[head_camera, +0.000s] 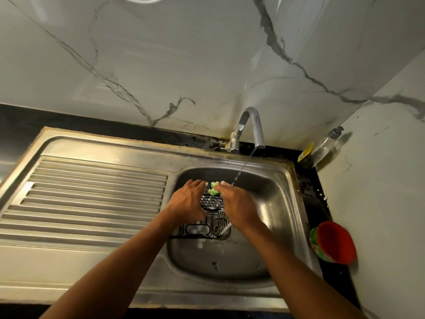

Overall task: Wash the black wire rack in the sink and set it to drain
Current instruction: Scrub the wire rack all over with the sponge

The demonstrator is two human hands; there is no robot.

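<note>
The black wire rack (210,201) stands in the steel sink basin (271,203), flecked with white suds. My left hand (187,200) holds its left side, fingers spread over the top edge. My right hand (236,204) grips a green sponge (213,188) and presses it on the rack's upper part. A thin stream of water (243,166) runs from the tap (250,127) and lands just right of my right hand's fingers.
A ribbed steel draining board (92,196) lies left of the basin. A clear pump bottle (324,145) stands in the back right corner. A red and green cup (333,242) lies on the black counter to the right. Marble wall behind.
</note>
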